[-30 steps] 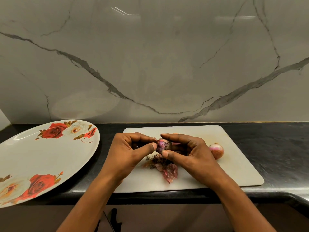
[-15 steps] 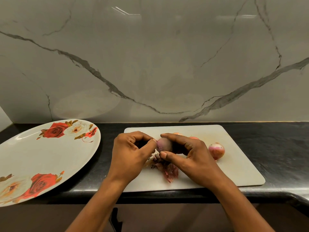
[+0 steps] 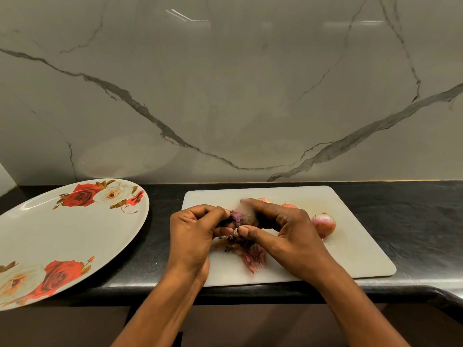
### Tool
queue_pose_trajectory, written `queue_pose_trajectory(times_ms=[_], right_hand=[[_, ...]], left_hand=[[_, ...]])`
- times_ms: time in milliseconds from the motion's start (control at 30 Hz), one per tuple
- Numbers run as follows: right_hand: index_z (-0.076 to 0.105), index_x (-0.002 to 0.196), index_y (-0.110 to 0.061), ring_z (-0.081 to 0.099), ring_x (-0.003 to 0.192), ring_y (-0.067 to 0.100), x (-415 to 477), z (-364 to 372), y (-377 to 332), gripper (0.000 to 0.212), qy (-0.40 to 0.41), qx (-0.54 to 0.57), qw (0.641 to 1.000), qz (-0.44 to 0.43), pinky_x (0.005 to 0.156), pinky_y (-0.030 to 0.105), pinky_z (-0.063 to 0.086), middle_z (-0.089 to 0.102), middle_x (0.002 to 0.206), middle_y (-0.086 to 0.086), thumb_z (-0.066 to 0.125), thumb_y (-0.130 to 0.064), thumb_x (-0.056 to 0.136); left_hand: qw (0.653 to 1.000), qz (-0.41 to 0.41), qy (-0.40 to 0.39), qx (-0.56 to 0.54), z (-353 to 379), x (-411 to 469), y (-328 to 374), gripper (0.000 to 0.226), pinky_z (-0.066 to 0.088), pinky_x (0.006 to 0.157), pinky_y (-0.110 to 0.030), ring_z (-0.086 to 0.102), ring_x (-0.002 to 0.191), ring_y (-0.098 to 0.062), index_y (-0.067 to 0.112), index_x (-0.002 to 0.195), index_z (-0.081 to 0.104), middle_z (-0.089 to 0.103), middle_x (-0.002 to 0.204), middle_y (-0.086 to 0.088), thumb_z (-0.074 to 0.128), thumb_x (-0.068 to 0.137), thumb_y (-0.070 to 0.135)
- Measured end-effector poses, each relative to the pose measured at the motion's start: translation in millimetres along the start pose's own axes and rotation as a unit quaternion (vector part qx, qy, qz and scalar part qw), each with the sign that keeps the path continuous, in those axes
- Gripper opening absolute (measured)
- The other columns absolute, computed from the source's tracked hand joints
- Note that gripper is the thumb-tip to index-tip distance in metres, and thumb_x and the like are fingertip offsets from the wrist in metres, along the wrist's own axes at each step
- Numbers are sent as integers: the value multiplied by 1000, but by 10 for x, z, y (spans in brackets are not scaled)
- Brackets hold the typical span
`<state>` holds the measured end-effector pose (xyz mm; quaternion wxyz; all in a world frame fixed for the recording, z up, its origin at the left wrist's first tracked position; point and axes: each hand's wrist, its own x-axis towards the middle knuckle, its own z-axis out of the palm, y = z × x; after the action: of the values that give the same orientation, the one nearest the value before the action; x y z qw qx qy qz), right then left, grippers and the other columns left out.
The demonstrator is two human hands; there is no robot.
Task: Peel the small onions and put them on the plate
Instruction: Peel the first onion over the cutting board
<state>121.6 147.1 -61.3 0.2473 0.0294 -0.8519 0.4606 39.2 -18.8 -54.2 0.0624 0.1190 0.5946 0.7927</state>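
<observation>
In the head view, both hands meet over the middle of a white cutting board (image 3: 350, 259) that lies along the front edge of the dark bench (image 3: 413, 221). The right hand (image 3: 283, 234) grips a small onion (image 3: 244, 217) between thumb and curled fingers, just above the board. The left hand (image 3: 193, 236), fingers curled in, pinches the onion's left end, where purple skin looks frayed. Directly under the hands sits a heap of shed peels (image 3: 250, 254). One unpeeled onion (image 3: 323, 224) rests on the board just right of the right hand. At least two more onions (image 3: 288, 205) peek out behind its knuckles, towards the back edge. The flowered plate (image 3: 75, 234) at the left end of the bench, overhanging the front edge, shows no onions. Judging by this, the task is early: the first onion is partly stripped, nothing is delivered, and several wait.
</observation>
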Motion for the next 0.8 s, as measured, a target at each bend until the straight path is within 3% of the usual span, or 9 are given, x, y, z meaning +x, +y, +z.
queue_pose_trajectory(times_ms=[67,133,300,367,533,667,800], right_hand=[[67,139,-26,68,115,-3,-9,13,-4,53,6,-2,1000,-2,100,22,56,73,126,-14,83,-28,89],[67,139,-26,68,116,-2,-8,13,-18,52,8,8,1000,-2,100,21,56,73,126,-15,83,-27,89],[67,138,-24,68,117,-1,-9,-23,-11,53,4,46,999,6,100,22,56,73,127,-14,84,-22,88],[67,138,-22,69,116,-1,-5,-10,-20,53,-6,44,999,7,100,23,56,73,127,-12,84,-22,88],[67,137,-24,71,115,3,7,-30,-11,53,-6,84,996,28,99,28,58,75,124,-12,84,-18,87],[67,136,-28,71,115,4,1,-18,-4,53,3,74,997,33,98,31,60,74,123,-14,85,-22,87],[67,133,-34,71,112,8,8,-20,-23,50,8,56,998,32,94,33,62,73,120,-17,85,-30,87]], left_hand=[[996,69,3,61,8,-23,9,21,59,57,-26,69,59,-20,-5,72,77,72,66,-16,68,91,-10],[994,83,9,68,27,-32,13,22,59,57,-26,69,60,-19,-4,73,77,72,66,-16,67,91,-10],[995,-51,1,-82,45,-25,97,29,57,56,-23,66,59,-21,0,68,76,70,70,-17,62,92,-9],[990,-62,0,-124,14,-1,170,28,60,59,-22,69,64,-22,1,70,78,72,75,-18,63,93,-6],[994,74,-45,61,-9,27,254,14,59,62,-25,73,68,-28,-1,81,80,76,78,-19,72,92,-2],[989,64,-34,132,-155,101,233,14,60,63,-28,73,66,-26,3,76,81,77,74,-15,76,89,2],[976,33,-66,203,-231,57,175,14,53,53,-20,72,60,-19,5,73,82,76,68,-12,80,87,2]])
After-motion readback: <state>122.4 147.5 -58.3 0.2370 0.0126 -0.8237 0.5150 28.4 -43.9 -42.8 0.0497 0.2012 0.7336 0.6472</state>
